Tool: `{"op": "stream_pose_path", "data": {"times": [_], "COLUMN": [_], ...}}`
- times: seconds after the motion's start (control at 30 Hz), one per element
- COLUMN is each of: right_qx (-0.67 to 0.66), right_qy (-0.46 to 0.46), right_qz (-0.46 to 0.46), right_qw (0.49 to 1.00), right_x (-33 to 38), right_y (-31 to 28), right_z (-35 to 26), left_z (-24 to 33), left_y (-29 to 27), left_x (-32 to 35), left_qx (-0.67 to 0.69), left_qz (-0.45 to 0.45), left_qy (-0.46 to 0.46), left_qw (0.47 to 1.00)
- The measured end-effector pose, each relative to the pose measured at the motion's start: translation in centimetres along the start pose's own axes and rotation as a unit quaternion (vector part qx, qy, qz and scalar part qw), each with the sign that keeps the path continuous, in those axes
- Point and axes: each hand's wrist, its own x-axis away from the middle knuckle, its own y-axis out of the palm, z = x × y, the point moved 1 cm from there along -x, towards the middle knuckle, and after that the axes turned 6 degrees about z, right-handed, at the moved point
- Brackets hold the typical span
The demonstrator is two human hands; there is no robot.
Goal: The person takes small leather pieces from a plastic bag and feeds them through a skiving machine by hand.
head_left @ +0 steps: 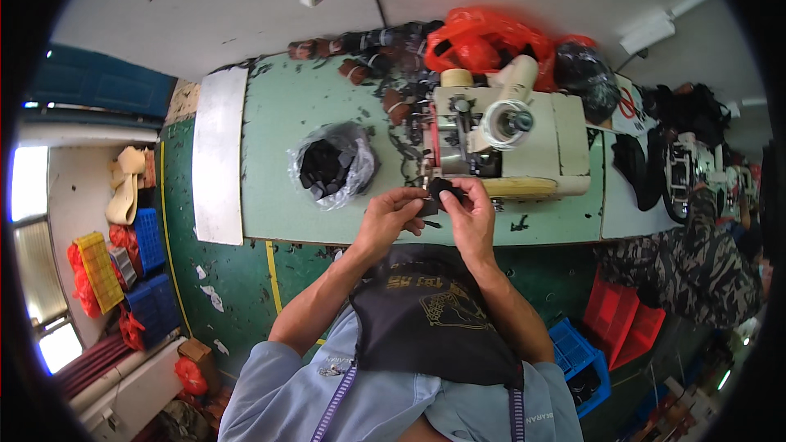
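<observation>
I am getting a fairly even, moderately bright view, with the windows (31, 184) on the left blowing out to white and a small light strip (724, 379) glaring on the right. The floor (536, 274) under the table (270, 131) is sinking into shadow. The fisheye is bending the yellow floor line (169, 250) on the left and fading to black around the rim.

A workshop, shown by the bulky cream metal machine (536, 162), scrap-littered pale-green worktable (274, 155) and blue plastic crate (575, 349).
</observation>
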Motion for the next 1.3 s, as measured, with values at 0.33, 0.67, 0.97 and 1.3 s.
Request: {"op": "stream_pose_path", "data": {"times": [0.33,0.67,0.97,1.3], "right_qx": [-0.057,0.122,0.285,0.229], "right_qy": [0.021,-0.046,-0.262,-0.234], "right_qz": [0.051,0.077,0.073,0.075], "right_qw": [0.997,0.988,0.919,0.942], "right_x": [-0.7,-2.8,-8.8,-10.0], "right_y": [-8.0,-11.9,-15.6,-14.3], "right_z": [-1.7,-3.4,-4.0,-1.0], "left_z": [1.4,0.0,0.7,-1.0], "left_y": [7.7,16.1,20.9,21.1], "left_x": [-0.1,-2.6,-6.3,-10.3], "left_qx": [0.063,0.203,-0.438,-0.437], "left_qz": [-0.050,-0.071,-0.009,-0.009], "left_qy": [-0.098,-0.103,0.505,0.517], "left_qw": [0.992,0.971,0.744,0.736]}}
